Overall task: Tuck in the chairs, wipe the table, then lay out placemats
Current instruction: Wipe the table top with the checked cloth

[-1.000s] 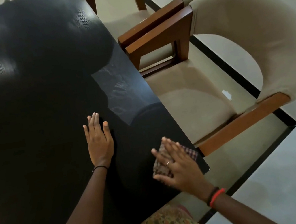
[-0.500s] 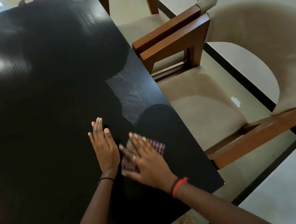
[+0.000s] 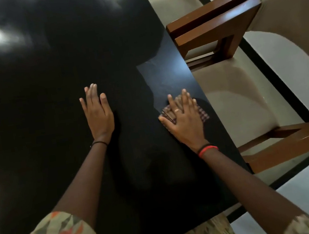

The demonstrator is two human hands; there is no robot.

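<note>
– What changed?
– Right hand [image 3: 185, 121] slid the cloth [image 3: 204, 115] away from the left hand [image 3: 98, 113], over to the counter's [image 3: 43, 73] right edge. Fingers [image 3: 186, 101] straight, pressing it flat.
– Left hand?
– Stayed flat, holds nothing. Cloth's half hidden, prob. folded. Wiping step's still on.

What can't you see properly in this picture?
Head view:
Cloth: mostly hidden under the right hand.
Near chair: back cut off by the right edge.
Far chair: mostly cut off by the top edge.
Table: far end cut off by the top edge.
</note>
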